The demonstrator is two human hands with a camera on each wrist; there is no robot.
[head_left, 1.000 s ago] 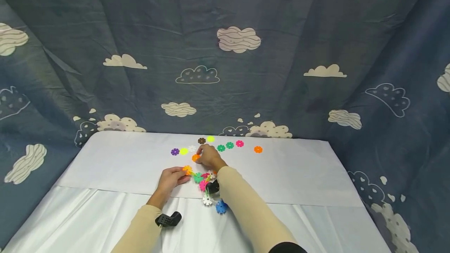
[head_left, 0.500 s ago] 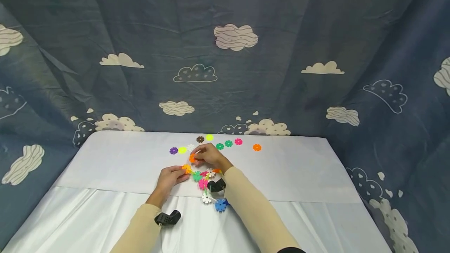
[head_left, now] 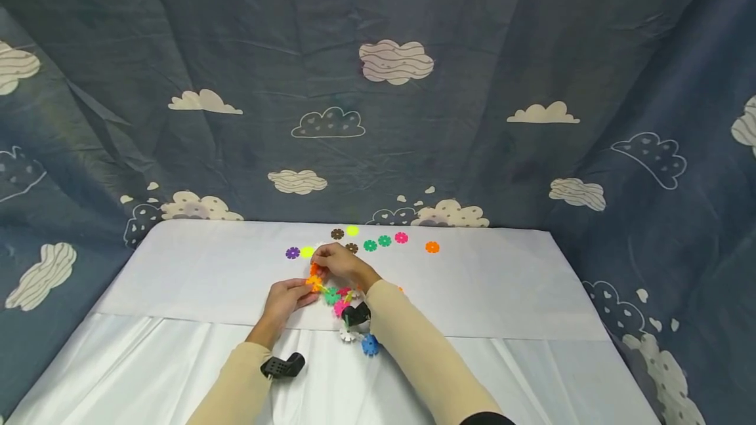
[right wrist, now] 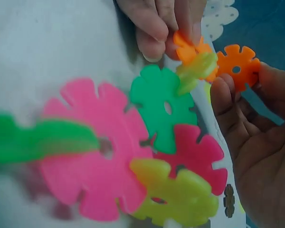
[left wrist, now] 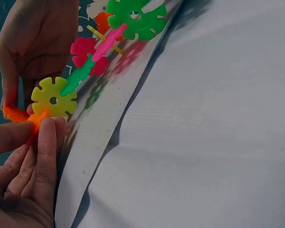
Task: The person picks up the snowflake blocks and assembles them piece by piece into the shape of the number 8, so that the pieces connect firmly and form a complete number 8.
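Left hand: I see it pinching the orange end disc of the flower-disc chain.
Right hand: pinching 1 orange disc, its edge at the end disc; I can't tell whether the 2 interlock.
Chain: between the arms on my head feed, trailing from the left hand toward the near side of the white surface.
Farther back: purple, pink and 2 green discs lie flat.

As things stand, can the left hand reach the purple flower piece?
Probably yes: only white cloth shows between the left hand and the purple flower piece, though its grip on an orange piece would likely need opening first.
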